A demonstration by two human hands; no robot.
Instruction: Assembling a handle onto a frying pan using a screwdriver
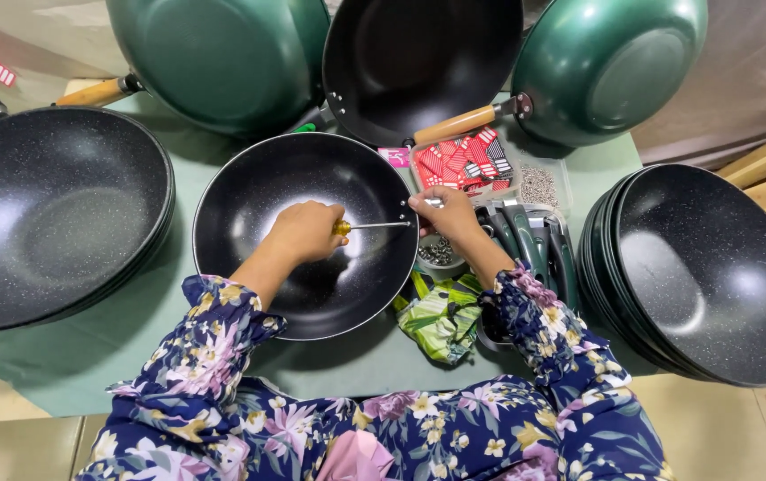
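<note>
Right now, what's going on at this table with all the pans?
A person in floral sleeves works on a black speckled wok pan lying on a green mat. The left hand grips a yellow-handled screwdriver, its tip pointing at the pan's right rim, where the right hand pinches a small metal part. Stacks of black pans sit at either side, green-backed pans lean behind, and a small bowl of screws sits beside the rim.

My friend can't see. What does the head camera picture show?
A person's left hand holds a yellow-handled screwdriver inside a black wok, while the right hand grips the wok's rim. More black and green woks surround it on a green-covered table.
</note>
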